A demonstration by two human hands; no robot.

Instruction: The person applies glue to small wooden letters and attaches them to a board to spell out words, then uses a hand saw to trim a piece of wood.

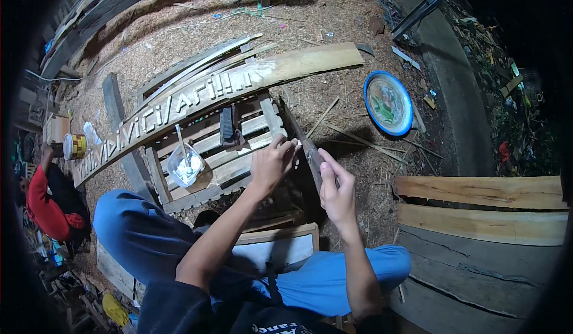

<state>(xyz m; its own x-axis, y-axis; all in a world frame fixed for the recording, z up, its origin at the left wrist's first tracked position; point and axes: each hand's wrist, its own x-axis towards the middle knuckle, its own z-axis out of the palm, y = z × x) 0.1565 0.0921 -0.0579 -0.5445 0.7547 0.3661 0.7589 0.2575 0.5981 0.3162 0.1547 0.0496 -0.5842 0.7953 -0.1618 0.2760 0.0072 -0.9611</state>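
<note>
My left hand (273, 164) is closed in a pinch on a small pale piece (297, 145), held against a long dark blade-like tool (311, 154). My right hand (338, 191) grips this tool, its index finger stretched along it; the tool's exact kind is unclear. Left of my hands, a low slatted wooden pallet (248, 130) carries a black block (227, 125). A clear plastic tub (186, 165) of white paste stands there too, a stick upright in it. Beyond runs a long plank (316, 61) with raised pale letters along its left part.
A round blue-rimmed tray (410, 112) lies on the shavings-covered ground at right. Wide boards (480, 220) lie beside my right knee. A person in a red top (48, 205) crouches at far left, near a yellow-banded can (75, 146). Thin sticks (364, 143) are scattered ahead.
</note>
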